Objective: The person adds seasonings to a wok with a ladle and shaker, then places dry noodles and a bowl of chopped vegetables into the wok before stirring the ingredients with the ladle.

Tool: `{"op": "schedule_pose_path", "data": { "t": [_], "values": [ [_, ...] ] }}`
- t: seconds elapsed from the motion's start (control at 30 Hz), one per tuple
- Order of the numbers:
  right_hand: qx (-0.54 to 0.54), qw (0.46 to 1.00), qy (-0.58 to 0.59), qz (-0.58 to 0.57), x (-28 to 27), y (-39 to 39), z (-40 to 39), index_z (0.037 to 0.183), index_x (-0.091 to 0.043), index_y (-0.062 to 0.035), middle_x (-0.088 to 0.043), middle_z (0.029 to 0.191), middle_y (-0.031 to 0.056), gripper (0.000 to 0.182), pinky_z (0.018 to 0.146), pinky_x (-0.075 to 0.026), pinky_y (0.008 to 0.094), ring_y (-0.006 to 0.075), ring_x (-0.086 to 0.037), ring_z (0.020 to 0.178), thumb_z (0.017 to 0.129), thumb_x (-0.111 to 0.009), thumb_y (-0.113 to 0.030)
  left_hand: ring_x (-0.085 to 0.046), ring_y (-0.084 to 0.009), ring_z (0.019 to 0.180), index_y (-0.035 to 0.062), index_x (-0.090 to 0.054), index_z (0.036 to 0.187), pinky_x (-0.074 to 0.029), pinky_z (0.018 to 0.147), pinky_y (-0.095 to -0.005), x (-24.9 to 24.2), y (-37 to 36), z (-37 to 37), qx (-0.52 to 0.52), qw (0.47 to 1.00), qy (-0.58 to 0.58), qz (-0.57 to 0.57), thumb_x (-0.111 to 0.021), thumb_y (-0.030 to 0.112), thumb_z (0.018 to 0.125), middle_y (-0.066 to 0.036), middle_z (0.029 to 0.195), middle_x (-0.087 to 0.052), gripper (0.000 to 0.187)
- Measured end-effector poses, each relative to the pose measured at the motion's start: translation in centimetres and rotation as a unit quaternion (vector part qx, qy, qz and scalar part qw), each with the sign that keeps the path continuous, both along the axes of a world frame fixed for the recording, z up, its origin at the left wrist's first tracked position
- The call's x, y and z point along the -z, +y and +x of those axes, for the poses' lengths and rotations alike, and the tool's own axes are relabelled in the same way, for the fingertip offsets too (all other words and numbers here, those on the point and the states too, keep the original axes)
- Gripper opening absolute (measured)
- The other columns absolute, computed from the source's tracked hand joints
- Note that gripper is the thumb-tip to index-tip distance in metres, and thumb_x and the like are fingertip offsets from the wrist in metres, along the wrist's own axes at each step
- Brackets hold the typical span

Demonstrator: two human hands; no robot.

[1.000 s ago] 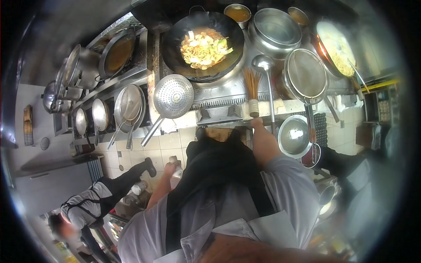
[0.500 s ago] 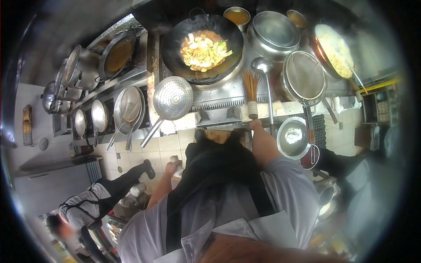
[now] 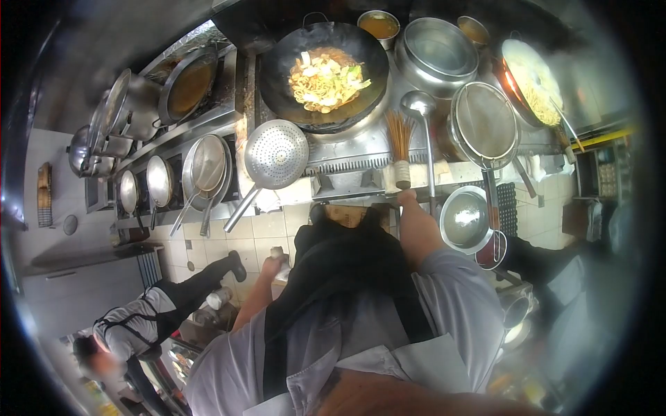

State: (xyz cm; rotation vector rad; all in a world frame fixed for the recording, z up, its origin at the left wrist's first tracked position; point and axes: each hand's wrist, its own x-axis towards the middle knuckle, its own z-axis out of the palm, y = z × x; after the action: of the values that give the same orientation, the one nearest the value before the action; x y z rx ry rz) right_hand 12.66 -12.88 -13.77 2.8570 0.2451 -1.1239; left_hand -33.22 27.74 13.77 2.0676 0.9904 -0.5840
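Note:
My left hand [image 3: 275, 264] hangs low beside the black apron [image 3: 340, 260], closed round a small pale thing that I cannot make out. At the counter's front edge is my right hand [image 3: 406, 197], just below the handle of a bamboo brush [image 3: 399, 139]; its fingers are hidden. A ladle [image 3: 418, 104] lies right of the brush. Behind them, a black wok [image 3: 277, 87] holds noodles [image 3: 329, 83] with pale pieces and a little steam. The perforated skimmer [image 3: 276, 154] rests in front of the wok, left of the brush.
Metal pots [image 3: 440, 48] stand behind the ladle. A round strainer [image 3: 485, 121] and a metal bowl [image 3: 465, 218] are to the right, with a second wok of noodles [image 3: 538, 90] beyond. Several pans [image 3: 159, 182] line the left. Another person [image 3: 139, 322] is at lower left.
The stove and cookware sit slightly further right in the view. The white patch in the metal bowl looks smaller. Both my hands keep nearly the same place.

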Motion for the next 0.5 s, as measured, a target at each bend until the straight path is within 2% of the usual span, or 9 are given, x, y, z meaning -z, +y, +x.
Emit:
{"op": "schedule_pose_path", "data": {
  "t": [0.17, 0.2, 0.27, 0.37, 0.47, 0.5],
  "values": [
    [0.056, 0.998, -0.007, 0.010, 3.7, -0.4, 0.1, 0.113, -0.074, -0.0190, -0.071, 0.120, 0.0024, 0.031, 0.086, -0.056, 0.0383, 0.0214, -0.069, 0.109, 0.090, -0.055, -0.028, -0.070, -0.0311, 0.086, -0.0117, -0.068, 0.101, -0.052, 0.075, -0.0424, -0.3, -0.2, 0.2, 0.008, 1.000, -0.012, -0.012, -0.070, 0.036, 0.077, -0.022, 0.092, -0.071, 0.053],
    [0.055, 0.998, -0.007, 0.010, 3.0, -0.3, 0.1, 0.113, -0.074, -0.0190, -0.071, 0.120, 0.0024, 0.031, 0.086, -0.056, 0.0383, 0.0214, -0.069, 0.109, 0.090, -0.055, -0.028, -0.070, -0.0316, 0.085, -0.0116, -0.068, 0.101, -0.052, 0.075, -0.0424, -1.6, -0.6, 0.9, 0.000, 1.000, 0.002, -0.001, -0.071, 0.037, 0.077, -0.022, 0.092, -0.071, 0.054],
    [-0.001, 1.000, -0.003, -0.013, 1.0, -0.1, 0.0, 0.112, -0.075, -0.0190, -0.071, 0.120, 0.0022, 0.030, 0.084, -0.057, 0.0383, 0.0210, -0.069, 0.107, 0.089, -0.057, -0.027, -0.070, -0.0322, 0.085, -0.0116, -0.068, 0.100, -0.052, 0.075, -0.0424, -2.5, -1.0, 1.5, -0.008, 1.000, 0.017, 0.009, -0.071, 0.038, 0.077, -0.023, 0.091, -0.070, 0.055],
    [0.001, 1.000, -0.006, -0.006, 2.6, -0.4, 0.0, 0.111, -0.075, -0.0188, -0.071, 0.119, 0.0018, 0.030, 0.083, -0.057, 0.0382, 0.0205, -0.070, 0.106, 0.088, -0.058, -0.026, -0.070, -0.0330, 0.085, -0.0119, -0.067, 0.100, -0.052, 0.075, -0.0428, -2.3, -0.9, 1.7, -0.008, 0.999, 0.027, 0.019, -0.071, 0.040, 0.077, -0.023, 0.092, -0.070, 0.057],
    [-0.061, 0.998, 0.008, -0.021, -1.3, 0.2, 0.1, 0.111, -0.075, -0.0191, -0.072, 0.118, 0.0015, 0.029, 0.084, -0.057, 0.0382, 0.0203, -0.070, 0.106, 0.088, -0.058, -0.025, -0.070, -0.0327, 0.086, -0.0122, -0.067, 0.102, -0.052, 0.076, -0.0427, -0.9, -0.4, 1.1, -0.025, 0.999, 0.032, -0.006, -0.071, 0.039, 0.076, -0.023, 0.092, -0.070, 0.058],
    [-0.062, 0.998, 0.008, -0.021, -0.6, 0.1, 0.1, 0.111, -0.075, -0.0191, -0.072, 0.118, 0.0015, 0.029, 0.084, -0.057, 0.0382, 0.0203, -0.070, 0.106, 0.088, -0.058, -0.025, -0.070, -0.0325, 0.086, -0.0123, -0.066, 0.103, -0.052, 0.076, -0.0427, -0.4, -0.1, 0.8, -0.026, 0.999, 0.033, -0.012, -0.071, 0.039, 0.076, -0.023, 0.093, -0.070, 0.058]
  ]
}}
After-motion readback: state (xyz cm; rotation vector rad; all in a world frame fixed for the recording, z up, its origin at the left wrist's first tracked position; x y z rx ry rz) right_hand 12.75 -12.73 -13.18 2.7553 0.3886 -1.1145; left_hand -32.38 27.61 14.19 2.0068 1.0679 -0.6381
